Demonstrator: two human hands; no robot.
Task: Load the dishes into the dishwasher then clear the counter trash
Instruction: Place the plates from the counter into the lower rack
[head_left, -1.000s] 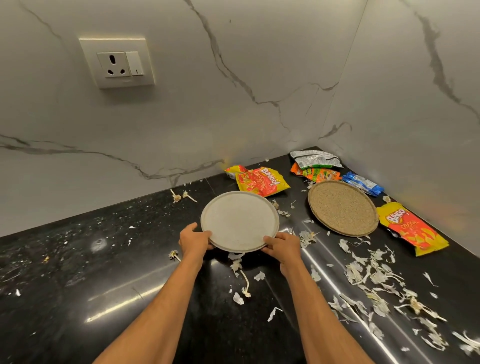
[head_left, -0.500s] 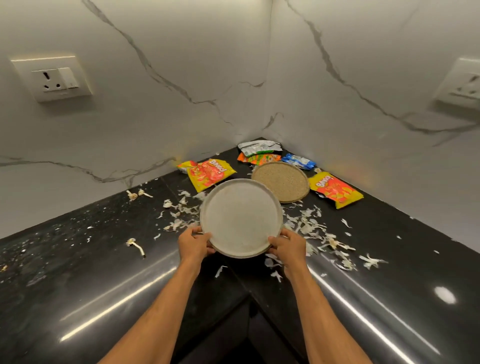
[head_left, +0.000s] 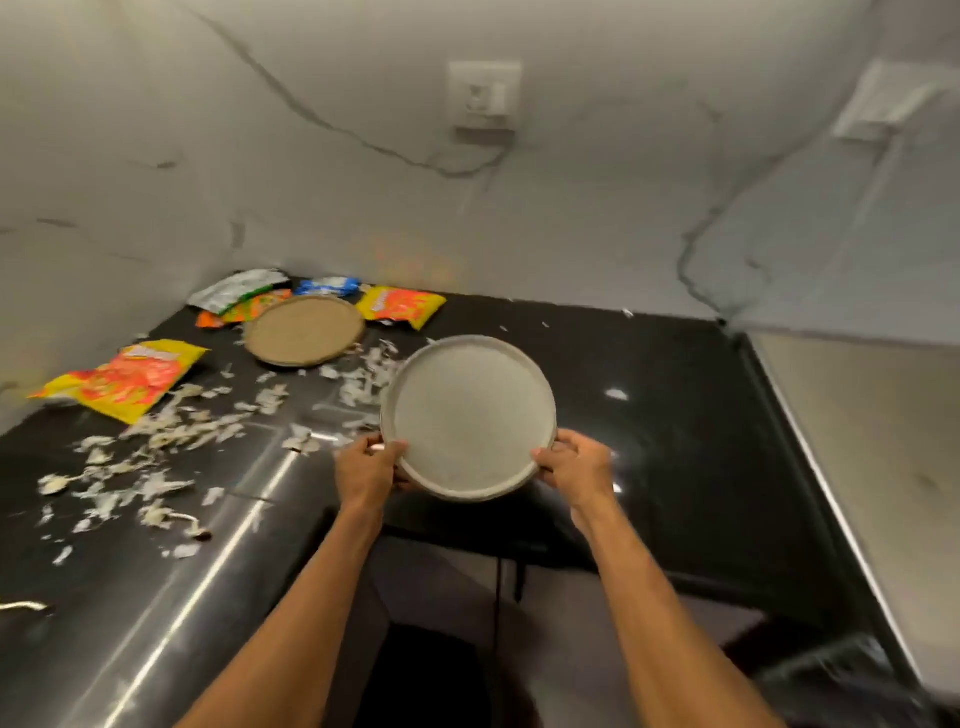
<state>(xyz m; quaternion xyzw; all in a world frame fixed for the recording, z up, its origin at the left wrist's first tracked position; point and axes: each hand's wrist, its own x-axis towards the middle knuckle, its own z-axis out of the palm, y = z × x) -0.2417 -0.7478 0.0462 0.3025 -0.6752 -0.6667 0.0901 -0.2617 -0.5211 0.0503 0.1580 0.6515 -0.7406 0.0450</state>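
A round grey plate (head_left: 470, 415) is held above the black counter (head_left: 675, 415), tilted a little towards me. My left hand (head_left: 366, 467) grips its near left rim and my right hand (head_left: 574, 467) grips its near right rim. A second, brown plate (head_left: 304, 330) lies flat in the counter's far corner. Snack wrappers lie around it: a yellow-orange one (head_left: 124, 376) at the left, another yellow one (head_left: 402, 306) behind, plus a silver-green (head_left: 236, 288) and a blue one (head_left: 327, 285). Pale vegetable peels (head_left: 182, 431) are scattered over the left counter.
Marble walls meet behind the brown plate, with a socket plate (head_left: 483, 96) on the far wall. The counter makes an L around a dark gap (head_left: 426, 649) below my arms. A pale surface (head_left: 883, 467) borders the counter at the right.
The view has swung to the right, so the trash and brown plate now sit at the left. Both hands have carried the grey plate rightwards, away from the corner.
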